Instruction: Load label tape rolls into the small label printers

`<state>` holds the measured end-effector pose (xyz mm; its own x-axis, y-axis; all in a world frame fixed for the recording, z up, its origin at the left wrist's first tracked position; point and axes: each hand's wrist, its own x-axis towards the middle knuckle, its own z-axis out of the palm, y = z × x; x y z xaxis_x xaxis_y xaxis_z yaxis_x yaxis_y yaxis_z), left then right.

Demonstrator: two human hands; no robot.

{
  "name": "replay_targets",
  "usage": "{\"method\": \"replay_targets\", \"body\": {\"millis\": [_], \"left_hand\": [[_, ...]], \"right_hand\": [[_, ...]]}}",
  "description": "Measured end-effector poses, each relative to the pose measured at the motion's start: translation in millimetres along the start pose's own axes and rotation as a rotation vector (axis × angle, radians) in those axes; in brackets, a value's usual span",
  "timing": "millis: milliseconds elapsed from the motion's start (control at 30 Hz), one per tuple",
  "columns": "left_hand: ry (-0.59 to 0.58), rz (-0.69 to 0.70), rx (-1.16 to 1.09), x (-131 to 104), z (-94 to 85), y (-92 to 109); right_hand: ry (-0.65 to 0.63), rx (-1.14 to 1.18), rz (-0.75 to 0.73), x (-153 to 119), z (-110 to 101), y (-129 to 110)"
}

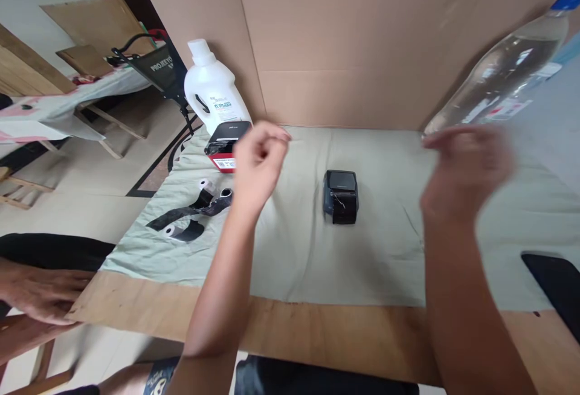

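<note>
The left hand [261,162] is curled closed, seemingly empty; the right hand [466,162] is blurred, so its closure and hold I cannot tell. Between them sits a small, dark, boxy plastic device [341,185], probably for easy reach.

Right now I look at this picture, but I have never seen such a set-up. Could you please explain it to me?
There is no machine here: one camera, worn on a person's head, looks forward and down at two bare hands. The left hand is curled, with nothing visible in it. The right hand is blurred, so I cannot tell whether it holds anything. Both are raised over a pale cloth. On the cloth are a small dark device, black-and-white rolls, a black-and-red box and a white jug. A clear bottle is at right. Another person's hand shows at the left edge.
</note>
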<state>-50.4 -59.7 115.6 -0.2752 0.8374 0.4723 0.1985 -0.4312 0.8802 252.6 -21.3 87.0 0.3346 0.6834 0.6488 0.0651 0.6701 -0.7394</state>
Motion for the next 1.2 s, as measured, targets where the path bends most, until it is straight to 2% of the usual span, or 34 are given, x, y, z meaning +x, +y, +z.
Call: {"method": "replay_targets", "body": {"millis": [33, 100, 133, 233, 333, 633, 967, 1200], "left_hand": [[-0.061, -0.145, 0.019, 5, 15.3, -14], [-0.193, -0.448, 0.036, 7, 39.8, -44], [-0.255, -0.549, 0.054, 4, 49.0, -59], [-0.392, -0.702, 0.096, -11, 67.3, -95], [-0.435, -0.767, 0.062, -21, 76.1, -112], [-0.433, -0.838, -0.048, -19, 77.3, -117], [-0.399, -0.89, 0.013, -18, 80.2, -117], [-0.373, -0.898, 0.022, -18, 83.6, -115]], "right_hand": [[0.018, -0.007, 0.042, -4, 11, 8], [-0.026, 0.019, 0.248, -20, 32, 35], [-0.062, 0.023, 0.349, -31, 40, 50], [-0.135, 0.005, 0.497, -61, 50, 91], [-0.144, -0.015, 0.514, -78, 48, 111], [-0.12, 0.045, 0.581, -86, 44, 121], [-0.145, 0.007, 0.597, -86, 43, 116], [-0.173, -0.006, 0.572, -87, 42, 120]]}}
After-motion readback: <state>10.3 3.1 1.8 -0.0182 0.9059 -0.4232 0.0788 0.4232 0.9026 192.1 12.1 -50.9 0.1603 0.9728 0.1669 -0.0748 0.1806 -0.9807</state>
